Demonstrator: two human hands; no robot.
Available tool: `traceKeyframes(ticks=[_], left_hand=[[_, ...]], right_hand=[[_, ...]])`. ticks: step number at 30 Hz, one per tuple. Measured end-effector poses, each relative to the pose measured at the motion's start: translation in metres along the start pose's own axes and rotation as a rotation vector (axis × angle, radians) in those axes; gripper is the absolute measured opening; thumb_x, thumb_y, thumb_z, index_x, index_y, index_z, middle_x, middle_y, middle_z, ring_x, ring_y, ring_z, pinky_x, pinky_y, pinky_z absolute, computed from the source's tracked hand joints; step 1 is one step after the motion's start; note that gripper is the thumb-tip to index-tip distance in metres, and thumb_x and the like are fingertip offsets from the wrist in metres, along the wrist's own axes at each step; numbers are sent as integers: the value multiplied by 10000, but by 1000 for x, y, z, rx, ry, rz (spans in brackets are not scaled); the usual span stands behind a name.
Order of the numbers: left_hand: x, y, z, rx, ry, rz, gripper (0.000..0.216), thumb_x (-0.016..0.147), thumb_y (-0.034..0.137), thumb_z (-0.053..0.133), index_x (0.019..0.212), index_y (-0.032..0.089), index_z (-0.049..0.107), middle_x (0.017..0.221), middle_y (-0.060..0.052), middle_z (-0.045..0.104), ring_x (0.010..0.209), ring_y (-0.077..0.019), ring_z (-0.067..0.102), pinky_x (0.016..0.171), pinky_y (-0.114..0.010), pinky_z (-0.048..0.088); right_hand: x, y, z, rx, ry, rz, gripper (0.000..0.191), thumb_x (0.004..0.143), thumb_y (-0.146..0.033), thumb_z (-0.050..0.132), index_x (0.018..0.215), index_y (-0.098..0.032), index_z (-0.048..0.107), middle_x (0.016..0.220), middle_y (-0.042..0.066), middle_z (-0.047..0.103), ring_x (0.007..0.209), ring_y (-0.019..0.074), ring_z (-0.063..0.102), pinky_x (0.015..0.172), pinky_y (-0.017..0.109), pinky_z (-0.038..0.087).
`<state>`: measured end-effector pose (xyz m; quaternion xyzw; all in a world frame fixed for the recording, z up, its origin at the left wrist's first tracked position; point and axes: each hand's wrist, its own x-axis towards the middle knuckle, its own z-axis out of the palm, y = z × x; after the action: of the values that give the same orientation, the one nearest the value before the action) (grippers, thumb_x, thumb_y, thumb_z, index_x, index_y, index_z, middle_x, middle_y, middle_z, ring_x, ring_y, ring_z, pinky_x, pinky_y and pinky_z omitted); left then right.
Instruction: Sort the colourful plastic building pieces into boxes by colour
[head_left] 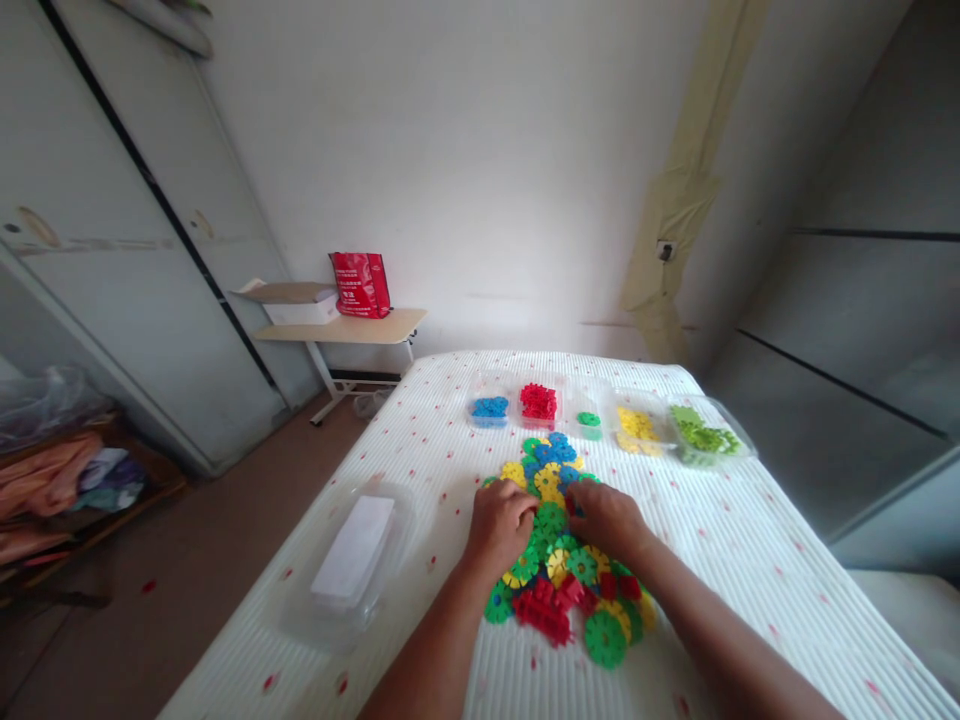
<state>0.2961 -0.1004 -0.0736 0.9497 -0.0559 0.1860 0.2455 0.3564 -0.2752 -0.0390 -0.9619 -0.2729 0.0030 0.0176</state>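
Observation:
A loose pile of notched plastic discs [550, 520] in green, yellow and blue lies on the table, with red toothed pieces [546, 610] at its near side. My left hand [501, 525] rests on the pile's left edge, its fingers curled in among the discs. Over the right edge is my right hand [606, 518], also curled, close to a red piece. Whatever the fingertips may be pinching is too small and covered to make out. Between the two hands, green discs show.
Behind the pile stand clear tubs of blue pieces [490, 410], red pieces [538, 402], green discs [589, 422], yellow pieces [637, 428] and light green pieces [703, 432]. Stacked clear lids [352, 550] lie at left. A side table [360, 328] holds a red bag [361, 284].

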Motion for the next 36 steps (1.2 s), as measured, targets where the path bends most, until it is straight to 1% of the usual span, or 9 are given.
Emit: traceKeyframes(ticks=[4, 11, 17, 20, 25, 28, 31, 33, 36], left_hand=[[2, 2, 1, 95, -55, -61, 300, 755, 169, 534, 985, 294, 682, 870, -35, 610, 875, -175, 542, 783, -304, 384], [7, 9, -1, 180, -160, -147, 320, 781, 187, 501, 991, 355, 674, 896, -31, 601, 921, -183, 534, 792, -308, 366], [15, 16, -6, 242, -234, -217, 201, 752, 228, 554, 896, 297, 676, 900, -26, 609, 893, -181, 550, 773, -291, 370], [16, 17, -6, 240, -225, -206, 147, 737, 218, 575, 852, 261, 658, 871, -22, 610, 862, -170, 557, 749, -273, 366], [13, 12, -4, 189, -126, -136, 40, 733, 176, 588, 751, 208, 603, 773, -12, 597, 777, -159, 552, 701, -267, 348], [11, 7, -1, 132, -88, -64, 66, 728, 136, 584, 706, 198, 579, 730, -5, 595, 755, -156, 547, 706, -272, 342], [9, 2, 1, 91, -51, -35, 81, 733, 127, 576, 689, 195, 567, 718, -6, 598, 762, -158, 542, 729, -279, 343], [8, 0, 2, 67, -34, -42, 87, 736, 120, 566, 689, 193, 560, 720, -6, 598, 764, -157, 533, 723, -274, 348], [7, -2, 3, 32, -17, -74, 104, 734, 95, 543, 698, 193, 556, 738, -7, 590, 778, -151, 520, 703, -256, 357]], right_hand=[[1, -1, 4, -51, 63, 56, 189, 843, -271, 449, 907, -170, 595, 879, 88, 639, 818, 212, 620, 595, 266, 401], [0, 0, 6, -41, 89, 35, 129, 834, -245, 460, 867, -188, 572, 861, 69, 629, 809, 193, 598, 587, 253, 362], [-1, -1, 3, 35, 120, 28, 97, 771, -179, 487, 812, -192, 575, 791, 48, 624, 811, 185, 567, 631, 265, 322], [2, 2, 4, 157, 120, 48, 92, 736, -178, 500, 780, -196, 579, 734, 21, 610, 739, 155, 553, 625, 247, 317], [6, 13, 5, 516, 182, 22, 104, 721, -194, 473, 765, -200, 567, 725, 0, 598, 676, 130, 535, 629, 230, 372], [8, 21, 8, 769, 229, -4, 89, 724, -236, 481, 770, -204, 550, 685, -18, 579, 638, 129, 532, 608, 239, 407], [10, 27, 13, 988, 228, 5, 104, 716, -274, 509, 778, -196, 539, 642, -25, 575, 601, 129, 542, 570, 242, 429], [11, 29, 12, 1065, 212, 9, 119, 713, -289, 522, 780, -191, 534, 615, -28, 575, 576, 129, 551, 548, 241, 434], [21, 29, -1, 1051, 225, 10, 136, 711, -306, 530, 781, -189, 537, 591, -33, 576, 547, 125, 553, 528, 236, 431]])
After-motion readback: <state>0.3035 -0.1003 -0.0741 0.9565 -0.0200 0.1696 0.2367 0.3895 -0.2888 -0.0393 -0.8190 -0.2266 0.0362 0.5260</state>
